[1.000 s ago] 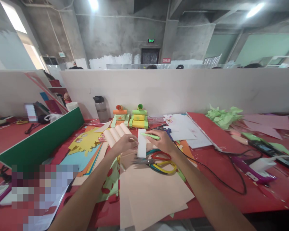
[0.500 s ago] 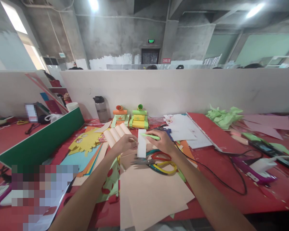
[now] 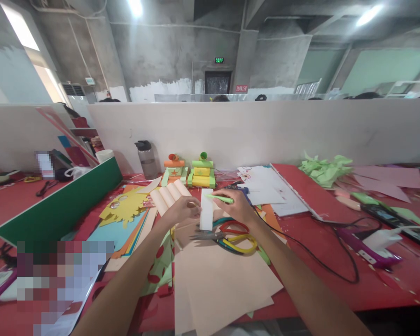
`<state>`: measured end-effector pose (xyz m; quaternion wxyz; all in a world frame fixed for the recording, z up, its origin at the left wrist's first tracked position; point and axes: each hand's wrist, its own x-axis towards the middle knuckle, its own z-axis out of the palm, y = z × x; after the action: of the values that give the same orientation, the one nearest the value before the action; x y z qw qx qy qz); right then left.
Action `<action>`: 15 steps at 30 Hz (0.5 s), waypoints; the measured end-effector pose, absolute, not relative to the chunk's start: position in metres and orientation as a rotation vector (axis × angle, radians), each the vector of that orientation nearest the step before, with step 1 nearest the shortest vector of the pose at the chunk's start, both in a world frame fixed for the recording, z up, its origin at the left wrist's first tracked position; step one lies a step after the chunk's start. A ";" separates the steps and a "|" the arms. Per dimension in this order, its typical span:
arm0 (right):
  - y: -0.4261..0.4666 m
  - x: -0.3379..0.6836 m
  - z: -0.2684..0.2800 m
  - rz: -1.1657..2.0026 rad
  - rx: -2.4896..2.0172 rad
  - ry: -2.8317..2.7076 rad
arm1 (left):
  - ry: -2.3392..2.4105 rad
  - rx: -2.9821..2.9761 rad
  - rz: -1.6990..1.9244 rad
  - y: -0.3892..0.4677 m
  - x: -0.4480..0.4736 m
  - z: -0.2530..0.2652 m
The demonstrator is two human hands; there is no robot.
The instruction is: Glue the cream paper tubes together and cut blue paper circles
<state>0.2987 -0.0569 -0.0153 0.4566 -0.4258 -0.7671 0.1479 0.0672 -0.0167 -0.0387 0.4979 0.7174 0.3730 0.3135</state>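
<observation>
My right hand (image 3: pixel 235 201) is closed around a light green pen (image 3: pixel 221 198), whose tip lies over the upper part of a narrow white paper strip (image 3: pixel 206 214). At the strip's left edge is my left hand (image 3: pixel 185 210), its fingers curled and pinching that edge. Just below the strip lie scissors with red handles (image 3: pixel 234 227) and pliers with yellow and teal handles (image 3: pixel 243 243). Under them spread large tan paper sheets (image 3: pixel 217 284). Beside my left hand rests a tan paper piece rolled into ridges (image 3: pixel 168 195).
Two paper tank models (image 3: pixel 202 176) and a grey bottle (image 3: pixel 146 159) stand by the white partition (image 3: pixel 252 130). Yellow cut paper (image 3: pixel 126 207) and a green board (image 3: pixel 66 200) are at left. White sheets (image 3: pixel 269 189), a black cable (image 3: pixel 322 261) and a purple power strip (image 3: pixel 366 252) lie right.
Almost nothing differs. Both hands stay in place, with the pen and the white paper strip nearly where they were.
</observation>
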 end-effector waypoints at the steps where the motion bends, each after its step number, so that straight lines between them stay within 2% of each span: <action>1: -0.057 0.299 -0.015 0.364 -1.050 -1.893 | 0.899 1.736 0.758 -0.016 0.067 -0.039; 15: -0.057 0.300 -0.014 0.394 -1.042 -1.888 | 0.899 1.746 0.758 -0.017 0.067 -0.038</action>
<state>0.2996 -0.0575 -0.0143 0.4570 -0.4228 -0.7661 0.1597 0.0671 -0.0174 -0.0385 0.4953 0.7204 0.3711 0.3129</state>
